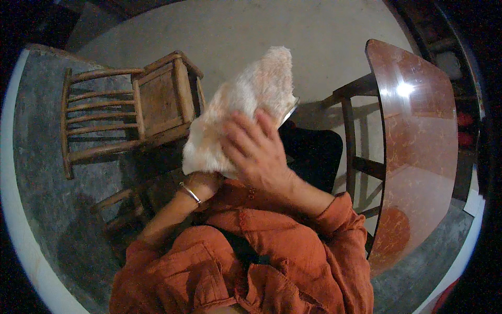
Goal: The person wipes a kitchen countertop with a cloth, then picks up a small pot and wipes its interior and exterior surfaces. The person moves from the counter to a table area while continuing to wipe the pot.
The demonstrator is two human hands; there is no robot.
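Observation:
A fluffy cream-and-peach cloth (246, 94) is spread in front of my body, draped over something mostly hidden. A thin shiny edge (291, 111) sticks out from under its right side; the thing's kind does not show. My right hand (256, 149) lies across the lower right of the cloth, fingers stretched out and a little blurred. At the lower left edge, my left hand (205, 184) reaches beneath the cloth. Its fingers are hidden, and a silver bangle (190, 193) circles that wrist.
A wooden chair (159, 99) with a slatted back stands at the left. On the right is a table with a glossy reddish-brown top (418, 136) and dark legs. Another wooden frame (117, 206) sits low at the left. Dark fabric (316, 154) shows beside my right hand.

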